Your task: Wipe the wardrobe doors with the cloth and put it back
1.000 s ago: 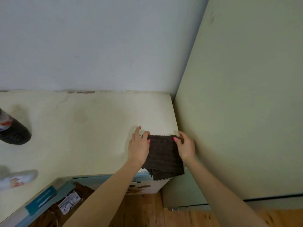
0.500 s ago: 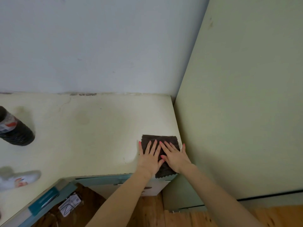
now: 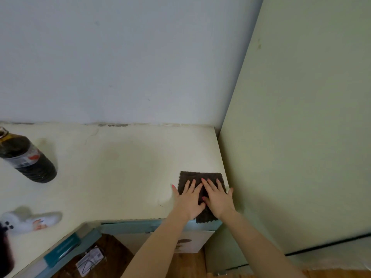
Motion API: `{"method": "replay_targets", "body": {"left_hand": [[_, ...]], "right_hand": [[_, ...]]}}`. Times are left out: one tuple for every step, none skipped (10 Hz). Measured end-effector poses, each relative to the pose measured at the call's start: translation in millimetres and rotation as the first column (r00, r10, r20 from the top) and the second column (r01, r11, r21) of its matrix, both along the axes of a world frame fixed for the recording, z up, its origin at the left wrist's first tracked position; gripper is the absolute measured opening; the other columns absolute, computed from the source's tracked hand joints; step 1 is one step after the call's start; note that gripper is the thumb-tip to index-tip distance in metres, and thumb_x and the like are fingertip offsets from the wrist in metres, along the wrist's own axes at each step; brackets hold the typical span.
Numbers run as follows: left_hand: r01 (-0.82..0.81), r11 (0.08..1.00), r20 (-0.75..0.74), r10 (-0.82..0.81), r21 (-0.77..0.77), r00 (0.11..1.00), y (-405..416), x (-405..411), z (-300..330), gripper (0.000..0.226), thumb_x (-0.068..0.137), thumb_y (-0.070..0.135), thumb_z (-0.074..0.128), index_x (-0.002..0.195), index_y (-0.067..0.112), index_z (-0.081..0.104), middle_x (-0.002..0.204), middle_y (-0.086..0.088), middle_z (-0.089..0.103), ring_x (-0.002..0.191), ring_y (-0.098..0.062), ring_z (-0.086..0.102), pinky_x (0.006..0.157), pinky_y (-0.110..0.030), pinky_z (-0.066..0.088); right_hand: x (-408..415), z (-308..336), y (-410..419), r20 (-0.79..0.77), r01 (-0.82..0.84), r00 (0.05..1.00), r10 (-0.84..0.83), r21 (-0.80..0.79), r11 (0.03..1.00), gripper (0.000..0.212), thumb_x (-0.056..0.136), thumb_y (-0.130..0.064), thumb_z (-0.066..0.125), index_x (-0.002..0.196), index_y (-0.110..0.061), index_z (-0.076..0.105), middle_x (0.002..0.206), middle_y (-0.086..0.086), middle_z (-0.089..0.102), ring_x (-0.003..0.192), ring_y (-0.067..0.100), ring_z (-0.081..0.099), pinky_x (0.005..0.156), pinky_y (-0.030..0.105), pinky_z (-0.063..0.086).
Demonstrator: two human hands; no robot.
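Note:
A dark brown folded cloth (image 3: 198, 177) lies flat on the cream cabinet top (image 3: 120, 169), at its right front corner. Its near edge hangs slightly over the front. My left hand (image 3: 188, 199) and my right hand (image 3: 216, 197) both rest palm down on the cloth, fingers spread and flat, gripping nothing. The pale green wardrobe side (image 3: 301, 137) rises directly to the right of the cloth, almost touching it.
A dark bottle (image 3: 28, 159) with a label stands at the left of the cabinet top. A white spray bottle (image 3: 30, 220) lies near the front left edge. A teal drawer (image 3: 66, 251) is pulled open below, over a wooden floor (image 3: 186, 265). A grey wall is behind.
A second ago both hands held the cloth's far edge, draping it over the cabinet's front. They laid it flat and now press on it with open palms.

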State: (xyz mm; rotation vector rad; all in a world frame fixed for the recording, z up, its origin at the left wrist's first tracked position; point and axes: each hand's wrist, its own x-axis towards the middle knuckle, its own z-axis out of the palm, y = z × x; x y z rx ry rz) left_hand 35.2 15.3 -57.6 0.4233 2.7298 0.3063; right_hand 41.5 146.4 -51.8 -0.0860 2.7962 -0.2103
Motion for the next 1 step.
{"method": "replay_targets", "body": {"left_hand": [[-0.013, 0.999, -0.030, 0.012, -0.046, 0.999, -13.8, -1.4, 16.5, 0.063, 0.097, 0.048, 0.031, 0.151, 0.026, 0.009, 0.160, -0.009, 0.000, 0.147, -0.026, -0.003, 0.107, -0.068, -0.004]], "right_hand": [[5.5, 16.2, -2.4, 0.004, 0.091, 0.996, -0.091, -0.105, 0.990, 0.070, 0.097, -0.040, 0.043, 0.152, -0.028, 0.000, 0.160, 0.010, -0.001, 0.147, 0.029, -0.004, 0.113, 0.061, 0.014]]}}
